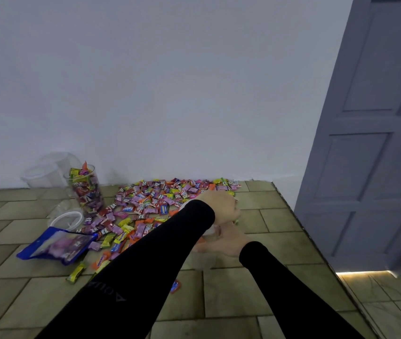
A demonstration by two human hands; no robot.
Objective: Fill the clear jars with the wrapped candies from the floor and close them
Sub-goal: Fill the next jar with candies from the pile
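A heap of wrapped candies (155, 201) in pink, yellow, orange and blue lies on the tiled floor by the wall. My left hand (220, 206) curls down over a white lid (209, 230) on top of a clear jar (200, 261). That jar stands on the floor at the heap's right edge and is mostly hidden by my arms. My right hand (225, 242) grips the jar's side just under the lid. A second clear jar (85, 192), open and full of candies, stands at the heap's left.
Two empty clear jars (45, 173) stand against the wall at far left. Another with a white rim (66, 220) lies by a blue candy bag (56, 245). A grey door (375, 143) is on the right, and stray candies (76, 272) lie near my left arm.
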